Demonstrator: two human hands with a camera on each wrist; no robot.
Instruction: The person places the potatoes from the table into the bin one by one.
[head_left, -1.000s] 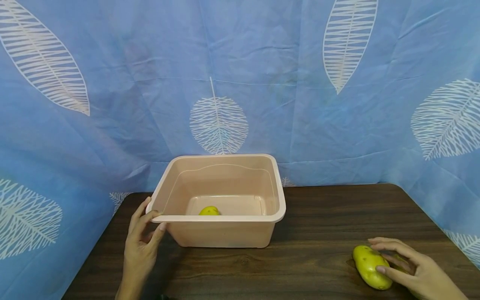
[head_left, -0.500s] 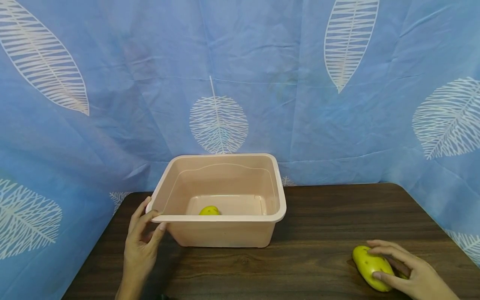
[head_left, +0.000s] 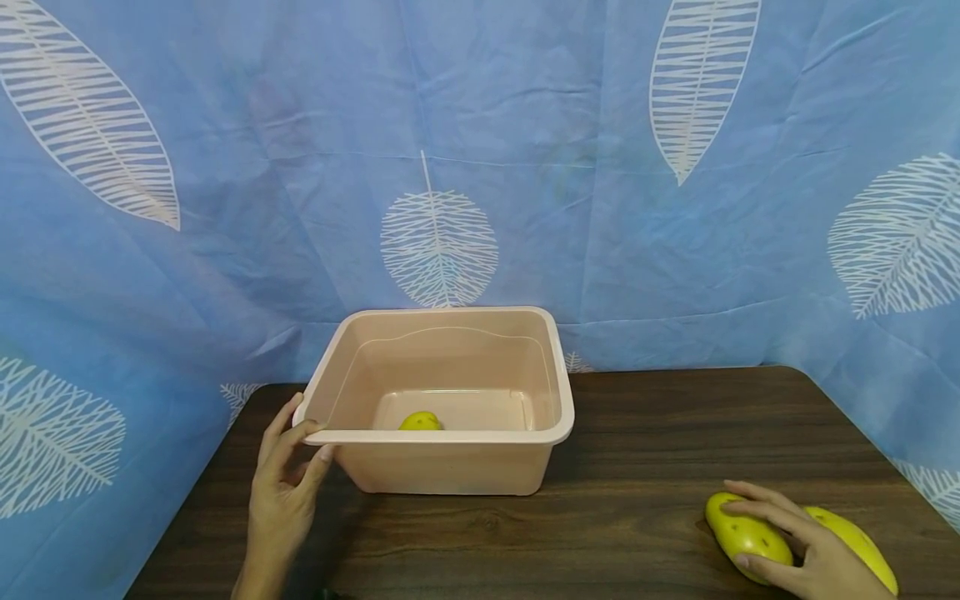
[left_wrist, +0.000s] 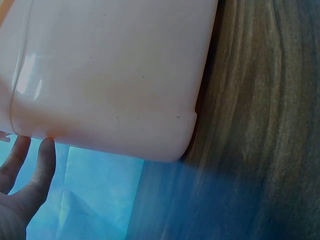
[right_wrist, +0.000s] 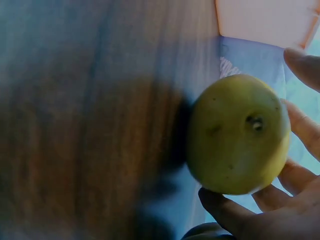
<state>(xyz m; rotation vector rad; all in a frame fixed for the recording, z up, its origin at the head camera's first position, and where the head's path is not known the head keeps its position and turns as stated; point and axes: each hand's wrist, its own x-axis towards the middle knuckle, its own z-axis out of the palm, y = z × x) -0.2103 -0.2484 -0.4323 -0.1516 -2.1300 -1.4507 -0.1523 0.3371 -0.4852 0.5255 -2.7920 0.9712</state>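
A beige plastic tub [head_left: 450, 467] stands on the table. My left hand [head_left: 281, 500] pinches its near left corner, thumb below the rim and fingers along the side; the left wrist view shows fingertips [left_wrist: 47, 145] against the tub's wall. Inside the tub, a yellow mango [head_left: 422, 421] shows partly above the front rim. At the right, my right hand [head_left: 802, 542] holds another yellow-green mango [head_left: 750, 537], thumb on the near side and fingers across the top. In the right wrist view the end of this mango [right_wrist: 240, 135] faces the camera. A third mango [head_left: 855, 542] lies partly hidden behind that hand.
The dark wood-grain table [head_left: 637, 467] has a rounded far right corner. Behind it hangs a blue cloth [head_left: 525, 208] with white leaf prints, close to the tub's far side.
My right hand has moved left and farther over the mango, closing its fingers on it. The mango behind that hand has come more into view. My left hand has stayed on the tub.
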